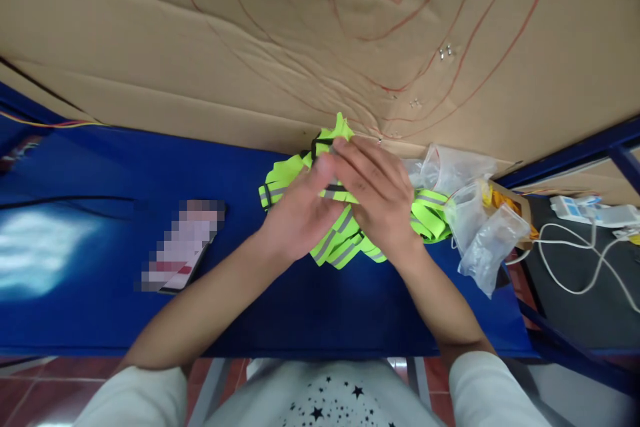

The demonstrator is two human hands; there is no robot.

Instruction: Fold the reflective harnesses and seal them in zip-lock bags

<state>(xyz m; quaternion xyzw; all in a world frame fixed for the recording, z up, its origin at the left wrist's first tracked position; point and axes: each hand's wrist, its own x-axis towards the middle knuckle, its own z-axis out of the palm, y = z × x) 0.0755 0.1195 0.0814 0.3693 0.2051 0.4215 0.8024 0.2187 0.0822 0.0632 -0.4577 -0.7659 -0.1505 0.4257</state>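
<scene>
A heap of fluorescent yellow reflective straps (pixel 337 247) with grey stripes and black edging or buckles lies on the blue table, against the cardboard. Above it my two hands meet. My left hand (pixel 310 210) is curled, slightly blurred, its thumb pointing up toward the fingertips of the other hand. My right hand (pixel 377 190) bends over from the right, fingers together, close to a black-edged piece of the yellow strap. Both hands appear closed on a strap, though the fingers cover most of the grip. One strap section shows between the palms.
Left of the hands a phone (pixel 183 247) lies on the blue table (pixel 100 320). Clear plastic bags (pixel 483 240) and an open cardboard box (pixel 520 213) sit to the right. White cables (pixel 575 290) cross a dark surface farther right. A cardboard wall (pixel 150 47) with red lines stands behind.
</scene>
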